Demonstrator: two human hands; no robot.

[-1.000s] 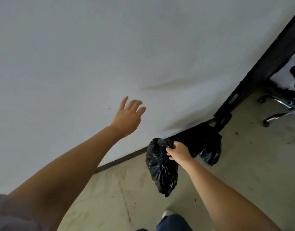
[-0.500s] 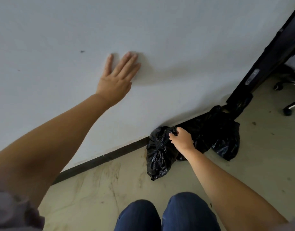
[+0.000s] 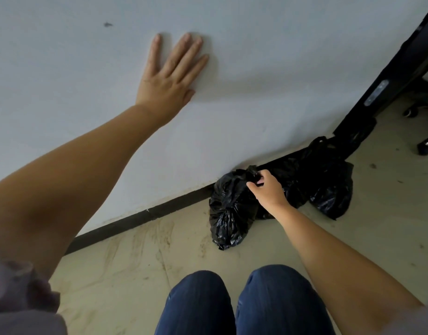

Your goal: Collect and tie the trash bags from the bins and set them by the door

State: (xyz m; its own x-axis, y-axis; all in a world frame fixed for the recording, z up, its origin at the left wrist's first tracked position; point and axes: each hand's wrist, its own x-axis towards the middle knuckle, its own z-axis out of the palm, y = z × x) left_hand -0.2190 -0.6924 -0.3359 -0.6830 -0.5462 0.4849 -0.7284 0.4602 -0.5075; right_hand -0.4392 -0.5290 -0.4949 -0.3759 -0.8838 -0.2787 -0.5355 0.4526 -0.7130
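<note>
We are crouching at the wall point(image 3: 256, 68), and everything here is lying along its dark baseboard point(image 3: 140, 217). Our left hand point(image 3: 165, 81) is pressing flat on the wall, fingers straight and spread. Our right hand point(image 3: 267, 188) is pinching the knotted top of the near bag point(image 3: 228, 211), which is resting on the floor point(image 3: 140, 267) against the baseboard. A second bag point(image 3: 328, 180) is lying just beside it, farther along the wall, touching the foot of the black door frame point(image 3: 396, 68). Past the frame, chair casters point(image 3: 423, 148) are standing on open floor. Out from the wall, bare floor is stretching back to our knees point(image 3: 242, 303).

Compared with a second ago, the near bag is no longer hanging in the air but sitting on the floor, our left hand is now planted on the wall, and our knees are showing as we are squatting lower.
</note>
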